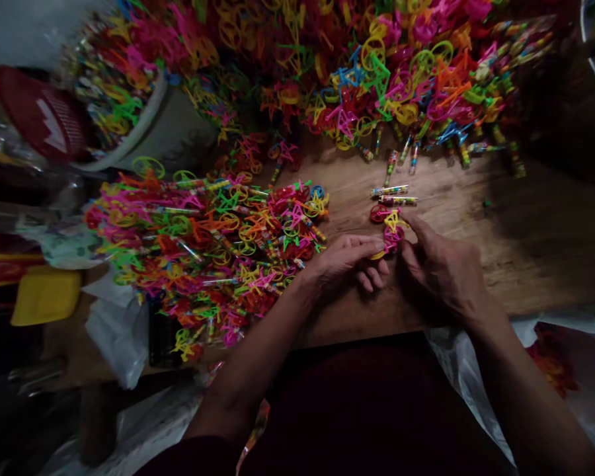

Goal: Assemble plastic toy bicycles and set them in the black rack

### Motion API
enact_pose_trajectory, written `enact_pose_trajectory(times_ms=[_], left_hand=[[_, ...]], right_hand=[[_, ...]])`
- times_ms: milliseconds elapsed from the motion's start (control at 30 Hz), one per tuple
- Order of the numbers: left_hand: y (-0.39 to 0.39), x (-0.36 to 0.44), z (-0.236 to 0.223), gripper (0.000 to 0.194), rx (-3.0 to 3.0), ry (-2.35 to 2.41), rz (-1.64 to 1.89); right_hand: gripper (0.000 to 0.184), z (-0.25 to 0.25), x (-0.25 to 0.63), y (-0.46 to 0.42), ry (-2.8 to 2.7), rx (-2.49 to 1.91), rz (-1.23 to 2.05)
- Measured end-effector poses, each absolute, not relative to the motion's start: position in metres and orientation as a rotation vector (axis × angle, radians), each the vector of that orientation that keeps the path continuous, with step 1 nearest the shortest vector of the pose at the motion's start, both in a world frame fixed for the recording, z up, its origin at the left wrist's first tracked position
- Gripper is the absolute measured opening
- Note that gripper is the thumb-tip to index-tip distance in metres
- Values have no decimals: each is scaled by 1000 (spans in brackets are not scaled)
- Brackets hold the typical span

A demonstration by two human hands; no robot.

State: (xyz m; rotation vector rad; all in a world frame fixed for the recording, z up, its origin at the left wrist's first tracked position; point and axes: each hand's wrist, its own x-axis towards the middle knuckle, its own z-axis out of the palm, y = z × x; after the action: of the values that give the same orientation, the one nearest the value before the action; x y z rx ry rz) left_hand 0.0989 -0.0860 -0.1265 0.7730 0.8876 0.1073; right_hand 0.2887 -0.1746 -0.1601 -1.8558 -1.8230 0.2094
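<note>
My left hand [359, 260] is closed, thumb pressed against its fingers, on a small plastic toy bicycle [393, 238] with pink and yellow parts. Close on the right is my right hand [439, 264]; its index finger and thumb are apart, and the index fingertip is at the yellow part of the toy. A red wheel [377, 213] shows just beyond, beside the yellow part; whether it is joined to it I cannot tell. Two clear tubes of coloured candy [398, 200] lie behind the toy on the wooden table [476, 198].
A dense pile of toy bicycles with candy tubes [218, 231] covers the table's left. A larger heap of coloured toy parts [367, 73] fills the back. A white bucket [153, 125] of candy tubes lies tipped at back left. White plastic bags [116, 330] hang by the front edge.
</note>
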Motion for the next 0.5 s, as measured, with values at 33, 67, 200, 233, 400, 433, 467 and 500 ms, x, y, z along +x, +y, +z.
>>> enact_pose_trajectory(times_ms=[33, 67, 200, 233, 400, 433, 467, 500], left_hand=[[-86, 98, -125, 36, 814, 931, 88], [-87, 96, -124, 37, 866, 976, 59], [-90, 97, -120, 35, 1032, 981, -98], [-91, 97, -120, 34, 1037, 957, -117], [-103, 106, -121, 40, 1006, 840, -134], [-108, 111, -121, 41, 1052, 804, -121], [-115, 118, -121, 39, 1146, 758, -109], [-125, 128, -121, 36, 1284, 708, -95]], right_hand=[[42, -159, 290, -175, -1805, -1869, 202], [40, -158, 292, -176, -1771, -1880, 191], [26, -152, 301, -184, -1628, -1890, 215], [26, -151, 302, -187, -1619, -1882, 233], [22, -144, 309, -211, -1538, -1855, 323], [20, -141, 315, -219, -1484, -1882, 336], [16, -138, 323, -228, -1430, -1895, 365], [14, -135, 334, -238, -1379, -1899, 383]])
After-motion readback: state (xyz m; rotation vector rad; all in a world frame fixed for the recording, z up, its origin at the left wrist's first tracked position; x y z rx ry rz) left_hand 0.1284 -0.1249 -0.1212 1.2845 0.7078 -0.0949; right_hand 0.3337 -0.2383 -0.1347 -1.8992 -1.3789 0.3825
